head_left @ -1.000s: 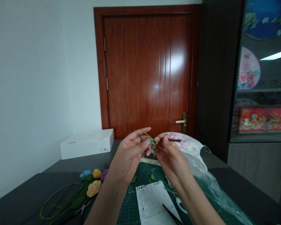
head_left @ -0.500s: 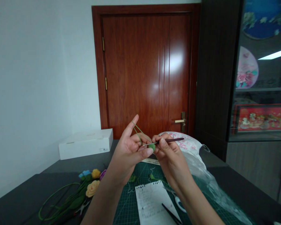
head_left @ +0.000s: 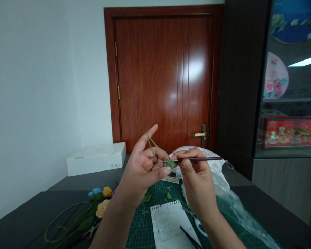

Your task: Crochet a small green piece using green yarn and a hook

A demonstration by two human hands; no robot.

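Between thumb and fingers, my left hand (head_left: 145,166) pinches a small green crochet piece (head_left: 169,165). Its index finger points up, with green yarn (head_left: 152,142) looped round it and running down to the piece. My right hand (head_left: 197,174) grips a crochet hook (head_left: 202,159) with a dark handle, held nearly level. The hook's metal tip lies at the top edge of the green piece, pointing left. Whether a loop sits on the tip is too small to tell.
Below lie a green cutting mat (head_left: 140,231), a handwritten sheet (head_left: 168,221), a black pen-like tool (head_left: 190,238) and scissors (head_left: 200,226). Crocheted flowers (head_left: 103,208) rest at left, a white box (head_left: 95,160) behind. Clear plastic (head_left: 238,204) spreads at right.
My right hand has moved slightly right and turned the hook more level, showing more of its handle. My left hand keeps its pinch and raised finger.
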